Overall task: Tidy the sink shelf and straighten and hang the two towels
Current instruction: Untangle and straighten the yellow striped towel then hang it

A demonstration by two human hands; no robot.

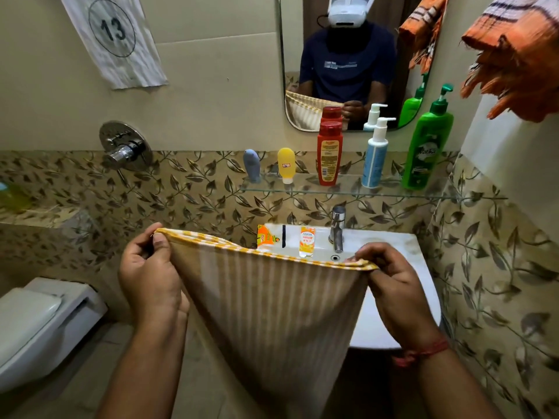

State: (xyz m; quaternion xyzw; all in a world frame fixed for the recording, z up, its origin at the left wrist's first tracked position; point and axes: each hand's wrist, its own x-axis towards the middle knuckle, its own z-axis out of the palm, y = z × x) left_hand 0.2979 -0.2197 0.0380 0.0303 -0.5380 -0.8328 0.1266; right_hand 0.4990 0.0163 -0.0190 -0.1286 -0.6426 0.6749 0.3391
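Striped towel [272,303], top corners pinched, both hands

A circled "13" stands on the white paper sheet [113,37] taped to the wall. "Vatika" runs across the green pump bottle [428,148]. Other labels are too small to read.

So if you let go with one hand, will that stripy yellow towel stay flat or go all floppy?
Probably floppy: the yellow-and-white striped cloth towel sags between the left hand and right hand and narrows into hanging folds below. It likely feels light, since fingertip pinches hold it. One corner would probably just drop.
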